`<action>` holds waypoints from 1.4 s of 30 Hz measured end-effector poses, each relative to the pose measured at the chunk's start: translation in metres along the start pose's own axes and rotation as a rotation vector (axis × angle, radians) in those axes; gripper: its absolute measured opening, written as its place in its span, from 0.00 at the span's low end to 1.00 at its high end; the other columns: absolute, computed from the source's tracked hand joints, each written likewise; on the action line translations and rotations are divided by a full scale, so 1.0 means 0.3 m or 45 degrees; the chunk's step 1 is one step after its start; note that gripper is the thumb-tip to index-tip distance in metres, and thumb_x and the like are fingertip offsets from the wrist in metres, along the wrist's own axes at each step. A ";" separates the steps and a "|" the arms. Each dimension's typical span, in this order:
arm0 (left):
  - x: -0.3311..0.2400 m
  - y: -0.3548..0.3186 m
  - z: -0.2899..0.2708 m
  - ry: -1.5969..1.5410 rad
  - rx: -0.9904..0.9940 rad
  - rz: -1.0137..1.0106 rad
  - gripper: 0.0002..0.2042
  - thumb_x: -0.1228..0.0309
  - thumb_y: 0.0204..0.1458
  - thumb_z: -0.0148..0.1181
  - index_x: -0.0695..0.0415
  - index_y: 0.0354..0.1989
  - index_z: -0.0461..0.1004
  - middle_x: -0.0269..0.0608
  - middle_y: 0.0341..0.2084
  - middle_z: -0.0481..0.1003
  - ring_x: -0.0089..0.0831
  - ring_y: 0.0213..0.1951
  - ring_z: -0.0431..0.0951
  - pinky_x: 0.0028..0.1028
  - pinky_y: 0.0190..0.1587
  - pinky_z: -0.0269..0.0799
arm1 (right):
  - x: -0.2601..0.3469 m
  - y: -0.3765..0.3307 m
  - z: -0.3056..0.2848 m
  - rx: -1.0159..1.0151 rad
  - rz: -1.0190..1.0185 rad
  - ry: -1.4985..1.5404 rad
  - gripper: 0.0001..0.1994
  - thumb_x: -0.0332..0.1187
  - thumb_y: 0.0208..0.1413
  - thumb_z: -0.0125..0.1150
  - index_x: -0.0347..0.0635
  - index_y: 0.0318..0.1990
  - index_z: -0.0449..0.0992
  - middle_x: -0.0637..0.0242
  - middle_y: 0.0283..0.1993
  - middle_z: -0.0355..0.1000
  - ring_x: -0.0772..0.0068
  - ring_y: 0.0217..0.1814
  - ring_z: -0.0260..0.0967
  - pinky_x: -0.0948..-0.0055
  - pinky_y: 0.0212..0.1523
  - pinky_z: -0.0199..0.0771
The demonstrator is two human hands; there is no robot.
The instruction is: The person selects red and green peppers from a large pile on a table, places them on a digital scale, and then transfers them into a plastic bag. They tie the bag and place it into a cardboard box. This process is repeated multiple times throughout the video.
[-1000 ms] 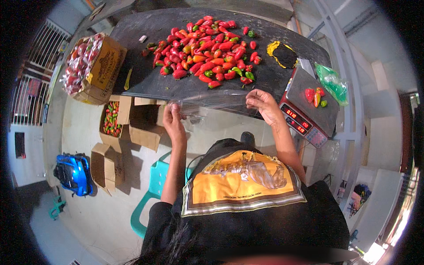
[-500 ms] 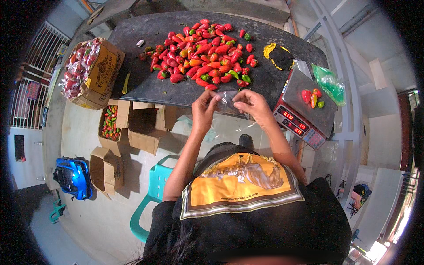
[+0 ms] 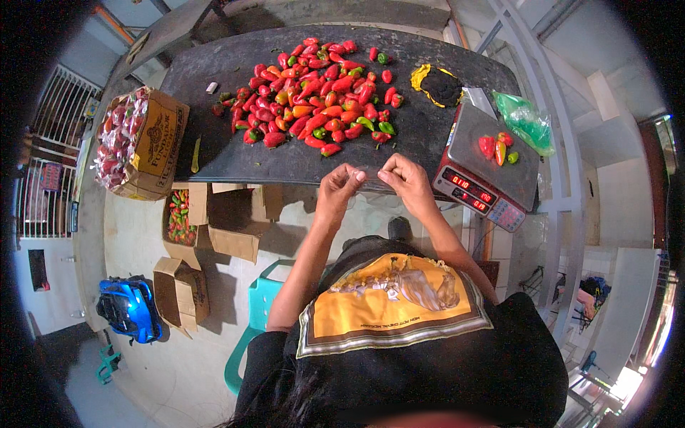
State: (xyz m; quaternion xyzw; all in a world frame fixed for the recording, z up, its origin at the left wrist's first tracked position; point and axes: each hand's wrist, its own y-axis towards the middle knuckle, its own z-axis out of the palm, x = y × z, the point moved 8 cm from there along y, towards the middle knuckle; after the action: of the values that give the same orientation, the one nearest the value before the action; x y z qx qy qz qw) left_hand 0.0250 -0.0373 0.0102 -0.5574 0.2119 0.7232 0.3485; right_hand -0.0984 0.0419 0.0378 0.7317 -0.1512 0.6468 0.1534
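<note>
At the table's near edge my left hand [image 3: 337, 191] and my right hand [image 3: 407, 182] are raised close together, each pinching with thumb and fingertips. Between them a clear plastic bag [image 3: 370, 173] is stretched thin; most of it is hard to see against the table edge and floor. Beyond my hands, a large heap of mostly red peppers [image 3: 314, 96], some orange or green, lies loose on the dark table [image 3: 235, 158]. To the right of my right hand stands a red digital scale [image 3: 467, 189] with a lit display. Several peppers [image 3: 500, 148] rest on its metal pan.
A carton [image 3: 163, 132] of bagged peppers stands at the table's left end. Beyond the scale lie a green plastic bag [image 3: 524, 123] and a black and yellow cloth [image 3: 437, 85]. Open cartons [image 3: 235, 232], a green chair [image 3: 260, 307] and a blue bag [image 3: 132, 308] are on the floor.
The clear bag, spread wide and hanging below my fingers before, now shows only as a thin stretch between them. Both hands have dropped slightly lower in the view, below the table edge.
</note>
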 end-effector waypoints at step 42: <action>0.128 0.053 0.234 0.572 0.904 -0.459 0.17 0.63 0.54 0.58 0.60 0.49 0.70 0.33 0.35 0.75 0.22 0.39 0.72 0.25 0.44 0.69 | 0.084 0.015 -0.108 0.627 0.045 0.602 0.13 0.38 0.61 0.52 0.39 0.30 0.73 0.68 0.29 0.71 0.77 0.32 0.69 0.77 0.36 0.68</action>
State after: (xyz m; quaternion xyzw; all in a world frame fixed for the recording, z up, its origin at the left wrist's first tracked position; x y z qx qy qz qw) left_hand -0.0382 0.0112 -0.0075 -0.5744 0.4166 0.3946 0.5838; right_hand -0.1265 0.0508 0.0668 0.5737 0.0366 0.8182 -0.0084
